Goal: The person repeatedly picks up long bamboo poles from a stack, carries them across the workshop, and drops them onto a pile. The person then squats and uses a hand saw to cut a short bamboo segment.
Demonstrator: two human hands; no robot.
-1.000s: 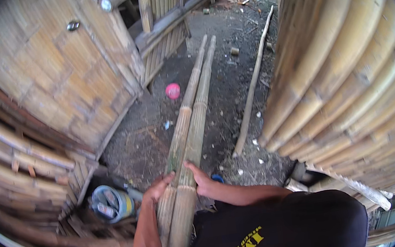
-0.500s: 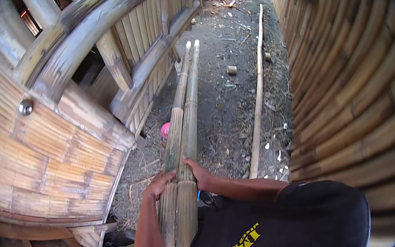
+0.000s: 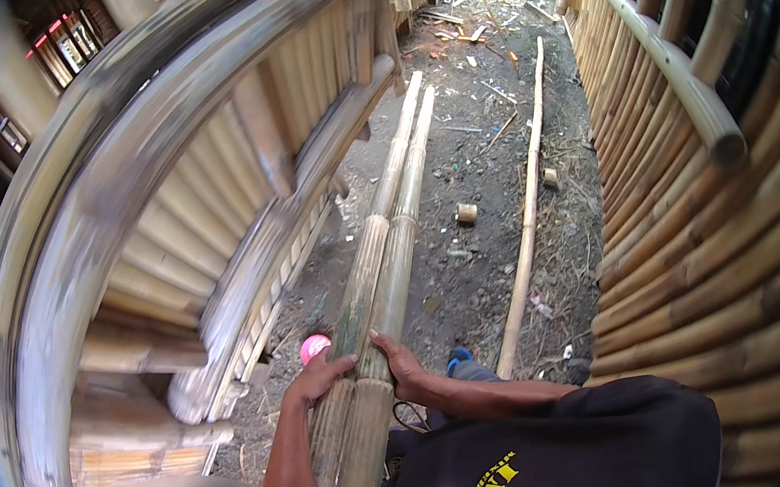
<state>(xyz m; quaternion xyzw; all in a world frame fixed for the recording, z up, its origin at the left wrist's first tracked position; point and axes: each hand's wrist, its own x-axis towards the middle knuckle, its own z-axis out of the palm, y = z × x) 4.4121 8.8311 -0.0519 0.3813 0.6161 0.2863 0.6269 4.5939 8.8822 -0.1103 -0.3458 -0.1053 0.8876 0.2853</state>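
Observation:
Two long bamboo poles lie side by side, running from my body forward and slightly right. The left pole (image 3: 367, 257) is browner, and the right pole (image 3: 399, 252) looks greener. My left hand (image 3: 322, 377) wraps the outer side of the left pole, its thumb lying over the top. On the opposite side my right hand (image 3: 401, 365) grips the right pole, thumb upward. Together the hands press the pair against each other. The near ends pass down beside my dark shirt and out of view.
Close on the left curves a bamboo railing (image 3: 105, 204). A bamboo slat wall (image 3: 704, 279) with a protruding pole (image 3: 675, 74) flanks the right. On the dirt lie a thin pole (image 3: 529, 224), a short bamboo piece (image 3: 467, 214) and a pink ball (image 3: 314, 347).
I have moved forward along the passage with both poles still held. The left railing and the protruding pole are nearer. A blue shoe now shows below my right hand.

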